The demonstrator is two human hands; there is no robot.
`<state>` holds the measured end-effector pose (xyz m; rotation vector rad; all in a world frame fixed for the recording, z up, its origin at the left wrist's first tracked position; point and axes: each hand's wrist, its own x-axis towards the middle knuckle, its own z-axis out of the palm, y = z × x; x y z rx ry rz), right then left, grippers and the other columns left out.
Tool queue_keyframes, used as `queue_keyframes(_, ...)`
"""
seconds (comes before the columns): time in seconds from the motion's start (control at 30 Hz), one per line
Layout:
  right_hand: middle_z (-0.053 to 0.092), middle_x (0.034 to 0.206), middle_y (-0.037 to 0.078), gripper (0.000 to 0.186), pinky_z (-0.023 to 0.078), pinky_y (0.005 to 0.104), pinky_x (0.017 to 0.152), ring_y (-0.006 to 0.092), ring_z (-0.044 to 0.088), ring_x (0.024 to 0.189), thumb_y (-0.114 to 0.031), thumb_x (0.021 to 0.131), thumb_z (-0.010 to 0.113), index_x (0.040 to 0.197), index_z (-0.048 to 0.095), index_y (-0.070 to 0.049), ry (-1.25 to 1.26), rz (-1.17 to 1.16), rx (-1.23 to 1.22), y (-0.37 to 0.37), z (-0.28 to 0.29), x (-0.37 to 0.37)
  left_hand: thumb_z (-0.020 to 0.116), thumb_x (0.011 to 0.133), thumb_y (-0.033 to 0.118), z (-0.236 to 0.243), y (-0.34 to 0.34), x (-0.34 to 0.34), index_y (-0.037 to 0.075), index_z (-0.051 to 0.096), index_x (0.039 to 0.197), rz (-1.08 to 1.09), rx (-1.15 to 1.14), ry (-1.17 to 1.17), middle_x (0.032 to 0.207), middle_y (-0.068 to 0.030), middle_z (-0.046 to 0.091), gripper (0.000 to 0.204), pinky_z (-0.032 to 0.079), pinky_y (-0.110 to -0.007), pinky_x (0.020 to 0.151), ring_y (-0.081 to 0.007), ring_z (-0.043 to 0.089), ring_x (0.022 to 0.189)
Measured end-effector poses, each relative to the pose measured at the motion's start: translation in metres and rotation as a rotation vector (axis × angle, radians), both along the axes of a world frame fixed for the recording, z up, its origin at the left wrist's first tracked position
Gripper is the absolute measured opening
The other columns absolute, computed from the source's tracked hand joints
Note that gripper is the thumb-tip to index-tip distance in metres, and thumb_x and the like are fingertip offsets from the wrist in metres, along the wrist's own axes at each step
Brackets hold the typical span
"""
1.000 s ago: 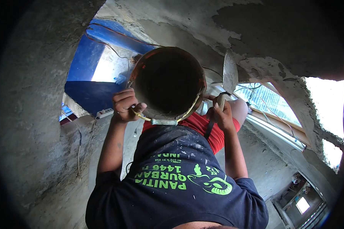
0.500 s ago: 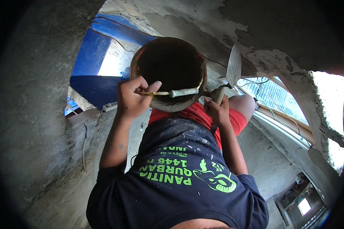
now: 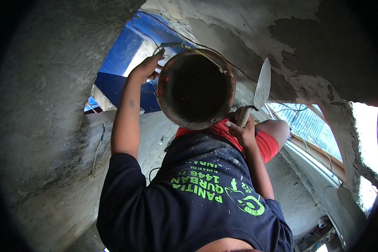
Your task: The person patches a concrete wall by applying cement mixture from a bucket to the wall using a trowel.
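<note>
My left hand [image 3: 149, 66] is closed on the wire handle of a dark, rust-marked bucket [image 3: 167, 98]; the handle's tubular grip [image 3: 171, 44] lies beyond the rim. The bucket's inside is too dark to make out. My right hand [image 3: 243, 128] grips the pale handle of a trowel [image 3: 262, 82] just right of the bucket's near rim, its metal blade tilted upward. Some of its fingers are hidden behind the handle and bucket.
Rough concrete walls [image 3: 46, 117] surround me, with blue-painted surfaces [image 3: 118, 56] at upper left. Thin cables [image 3: 216, 50] run along the far wall. At right are a window opening [image 3: 313, 128] with corrugated sheeting outside and a broken bright opening [image 3: 365, 130].
My left hand has swung the bucket handle from the near side over to the far side. The bucket has shifted rightward in view, with my right hand and trowel alongside it.
</note>
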<state>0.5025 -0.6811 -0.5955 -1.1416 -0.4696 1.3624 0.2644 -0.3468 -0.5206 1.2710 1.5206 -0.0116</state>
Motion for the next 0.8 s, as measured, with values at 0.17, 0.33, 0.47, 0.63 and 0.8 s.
queue_keyframes(0.17, 0.053, 0.075, -0.003, 0.029, 0.043, 0.0262, 0.061, 0.0081, 0.051, 0.069, -0.009, 0.078, 0.084, 0.094, 0.061, -0.003, -0.122, 0.003, 0.051, -0.009, -0.002, 0.002, 0.032, 0.101, 0.063, -0.016, 0.006, 0.003, 0.001, 0.069, 0.098, -0.162, -0.023, 0.071, 0.096, -0.0143, 0.068, 0.073, 0.042, -0.034, 0.052, -0.0172, 0.053, 0.058)
queue_keyframes(0.33, 0.059, 0.078, -0.001, 0.030, 0.041, 0.0254, 0.056, 0.0076, 0.052, 0.067, -0.010, 0.078, 0.084, 0.095, 0.060, -0.003, -0.144, -0.015, 0.012, -0.018, -0.008, 0.016, 0.043, 0.098, 0.064, -0.029, 0.000, 0.011, 0.002, 0.073, 0.084, -0.321, 0.316, 0.348, 0.070, -0.0141, 0.068, 0.071, 0.052, -0.038, 0.061, -0.0239, 0.069, 0.069)
queue_keyframes(0.47, 0.058, 0.071, -0.001, 0.030, 0.037, 0.0244, 0.048, 0.0074, 0.050, 0.056, -0.011, 0.080, 0.082, 0.096, 0.058, -0.003, -0.160, 0.084, -0.062, -0.020, -0.002, 0.037, 0.040, 0.098, 0.065, -0.039, -0.039, 0.033, 0.000, 0.071, 0.077, -0.245, 0.579, 0.282, 0.064, -0.0186, 0.067, 0.076, 0.052, -0.045, 0.067, -0.0351, 0.070, 0.065)
queue_keyframes(0.63, 0.048, 0.072, 0.001, 0.029, 0.037, 0.0245, 0.044, 0.0099, 0.044, 0.050, -0.025, 0.086, 0.073, 0.091, 0.051, -0.007, 0.300, 0.106, 0.030, -0.038, -0.004, 0.053, 0.041, 0.098, 0.065, -0.059, -0.031, 0.029, 0.000, 0.072, 0.079, -0.178, 0.602, 0.242, 0.062, -0.0166, 0.066, 0.075, 0.052, -0.044, 0.066, -0.0325, 0.070, 0.066)
queue_keyframes(0.8, 0.042, 0.072, 0.006, 0.036, 0.044, 0.0243, 0.034, 0.0096, 0.043, 0.048, -0.028, 0.087, 0.068, 0.088, 0.039, -0.007, 1.193, 0.175, 0.248, -0.056, -0.015, 0.052, 0.041, 0.097, 0.064, -0.060, -0.025, 0.028, -0.003, 0.074, 0.085, -0.129, 0.418, 0.251, 0.068, -0.0213, 0.068, 0.076, 0.053, -0.047, 0.074, -0.0383, 0.071, 0.075)
